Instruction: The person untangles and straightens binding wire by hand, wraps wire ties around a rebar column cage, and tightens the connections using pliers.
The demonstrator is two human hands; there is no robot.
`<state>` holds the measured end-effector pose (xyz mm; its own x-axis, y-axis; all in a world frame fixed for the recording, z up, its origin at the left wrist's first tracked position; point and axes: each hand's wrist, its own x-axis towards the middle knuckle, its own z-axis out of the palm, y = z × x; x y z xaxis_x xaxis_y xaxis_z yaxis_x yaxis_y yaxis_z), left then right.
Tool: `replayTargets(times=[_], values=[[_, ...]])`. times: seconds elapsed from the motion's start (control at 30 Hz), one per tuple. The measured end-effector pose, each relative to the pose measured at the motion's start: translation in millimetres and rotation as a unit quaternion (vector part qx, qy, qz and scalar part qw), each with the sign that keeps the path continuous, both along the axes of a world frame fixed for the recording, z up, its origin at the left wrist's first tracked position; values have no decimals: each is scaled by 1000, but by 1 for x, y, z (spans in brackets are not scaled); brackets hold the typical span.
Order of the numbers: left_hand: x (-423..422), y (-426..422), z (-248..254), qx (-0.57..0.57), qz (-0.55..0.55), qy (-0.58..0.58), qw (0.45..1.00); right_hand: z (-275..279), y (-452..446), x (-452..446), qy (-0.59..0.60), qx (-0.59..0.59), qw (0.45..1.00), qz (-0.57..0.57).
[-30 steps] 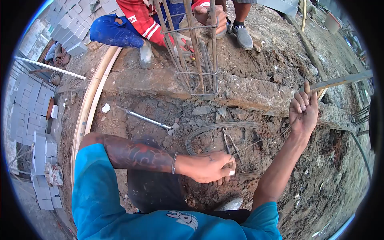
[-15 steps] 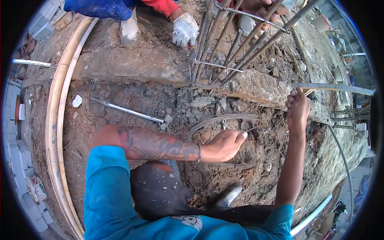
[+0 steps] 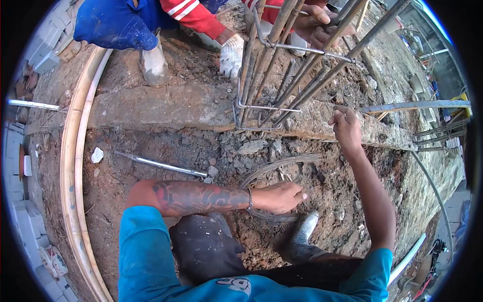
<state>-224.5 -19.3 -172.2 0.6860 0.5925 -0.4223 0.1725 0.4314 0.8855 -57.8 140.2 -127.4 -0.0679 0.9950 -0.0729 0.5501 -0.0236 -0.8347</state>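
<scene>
My left hand (image 3: 279,197) is closed, thumb against the curled fingers, over a loose coil of thin wire (image 3: 276,165) on the soil. What it pinches, if anything, is too fine to see. Farther right, my right hand (image 3: 347,130) is raised by the concrete ledge, its fingers bent and one finger pointing left. Anything held in those fingers cannot be made out. Two pale prongs (image 3: 283,173) stick up inside the coil, partly hidden by my left hand. A metal rod (image 3: 168,165) lies on the dirt left of the coil.
An upright rebar cage (image 3: 271,75) stands at the ledge (image 3: 166,108). Across it, a co-worker's white-gloved hand (image 3: 231,56) is at the cage's left, and bare hands (image 3: 322,27) are at its upper bars. Long bamboo poles (image 3: 75,166) run down the left; a flat bar (image 3: 417,106) juts from the right.
My right hand has moved left toward the cage, its fingers less tightly bunched. My left hand has shifted slightly down. The wire end at its thumb no longer shows. The gloved hand has moved down.
</scene>
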Motion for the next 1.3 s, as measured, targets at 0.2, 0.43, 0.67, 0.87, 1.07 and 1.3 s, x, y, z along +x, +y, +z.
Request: replayTargets(times=[0.2, 0.43, 0.67, 0.87, 1.07, 1.3], values=[[-44, 48, 42, 554, 445, 269, 650, 11, 23, 6, 70, 64, 987, 133], [-1, 98, 51, 386, 464, 327, 727, 8, 57, 11, 97, 116, 961, 233], [76, 95, 28, 453, 611, 472, 445, -20, 74, 9, 199, 93, 953, 208], [68, 136, 24, 484, 713, 405, 307, -36, 80, 8, 232, 88, 934, 258], [63, 139, 29, 468, 687, 481, 281, -38, 71, 7, 273, 17, 926, 259], [59, 134, 33, 482, 684, 464, 291, -30, 71, -14, 263, 40, 913, 311]])
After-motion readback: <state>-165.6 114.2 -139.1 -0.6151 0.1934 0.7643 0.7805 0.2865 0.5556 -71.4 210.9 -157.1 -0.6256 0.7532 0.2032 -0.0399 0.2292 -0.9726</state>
